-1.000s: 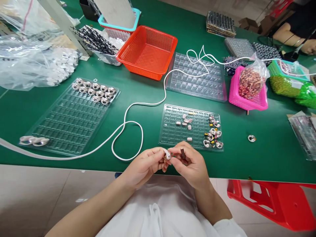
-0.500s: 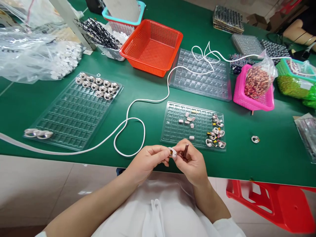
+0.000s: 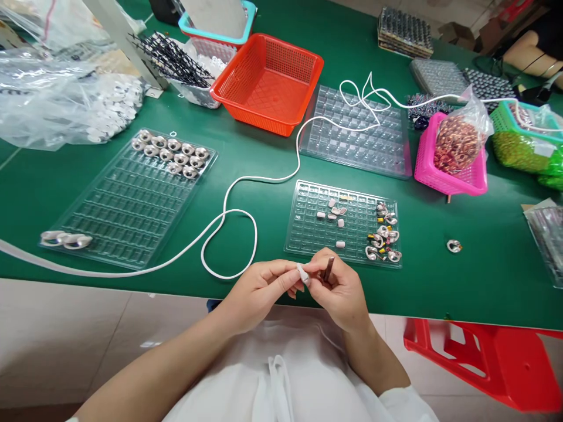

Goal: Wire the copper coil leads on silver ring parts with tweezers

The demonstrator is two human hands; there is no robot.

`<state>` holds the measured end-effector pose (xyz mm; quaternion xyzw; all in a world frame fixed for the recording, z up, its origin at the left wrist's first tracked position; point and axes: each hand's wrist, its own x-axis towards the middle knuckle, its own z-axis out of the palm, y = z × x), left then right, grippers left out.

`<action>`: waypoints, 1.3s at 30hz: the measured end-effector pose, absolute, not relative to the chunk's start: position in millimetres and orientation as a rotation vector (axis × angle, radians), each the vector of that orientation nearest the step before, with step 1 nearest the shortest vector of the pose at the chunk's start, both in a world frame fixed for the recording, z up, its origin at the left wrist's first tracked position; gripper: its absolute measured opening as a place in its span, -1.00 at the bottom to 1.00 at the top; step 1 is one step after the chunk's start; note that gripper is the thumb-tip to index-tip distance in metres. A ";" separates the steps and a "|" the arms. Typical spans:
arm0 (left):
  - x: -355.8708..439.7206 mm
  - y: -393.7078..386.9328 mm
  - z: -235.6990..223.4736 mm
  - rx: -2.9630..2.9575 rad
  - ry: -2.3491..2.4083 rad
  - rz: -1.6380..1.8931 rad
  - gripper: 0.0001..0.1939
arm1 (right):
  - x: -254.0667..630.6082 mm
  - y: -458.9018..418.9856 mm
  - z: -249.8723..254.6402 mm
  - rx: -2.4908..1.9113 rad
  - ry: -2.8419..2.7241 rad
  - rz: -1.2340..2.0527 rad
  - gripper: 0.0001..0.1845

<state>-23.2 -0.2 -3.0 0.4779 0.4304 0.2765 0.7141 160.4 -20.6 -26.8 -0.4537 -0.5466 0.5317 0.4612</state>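
— Where is the small white piece (image 3: 303,274)?
— Pinched between left hand (image 3: 260,292) and right hand (image 3: 339,290), over the tabletop (image 3: 422,287); the right's grip also clasps a brown stick (image 3: 328,269). Light, steady pressure should serve.

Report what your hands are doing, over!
Left hand, right hand: both pinching white piece. Brown stick also in right hand. Cord loop close beside left hand.

No lettering, brand, number or sign can be read; the pale patch on the yellow-green bag (image 3: 544,147) is too small to make out, and the dark marks on the clear plastic bag (image 3: 48,97) are too blurred
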 end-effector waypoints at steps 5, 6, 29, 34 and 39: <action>-24.4 -3.3 -7.0 1.077 0.932 0.653 -0.67 | 156.6 -21.8 -19.5 -1.205 -1.396 1.286 -0.87; -24.5 -4.1 -7.1 1.107 0.930 0.666 -0.67 | 155.6 -21.8 -18.8 -1.214 -1.403 1.290 -0.87; -22.6 -13.9 -15.2 1.008 1.085 0.905 -0.83 | 137.8 -26.2 -19.4 -1.214 -1.428 0.910 -0.84; -19.7 -16.3 -17.9 0.788 1.049 0.934 -0.89 | 138.3 -27.4 -22.4 -1.155 -1.442 0.868 -0.77; -16.1 -13.4 -16.6 0.642 1.034 0.963 -0.89 | 143.5 -32.4 -31.0 -1.105 -1.572 0.680 -0.54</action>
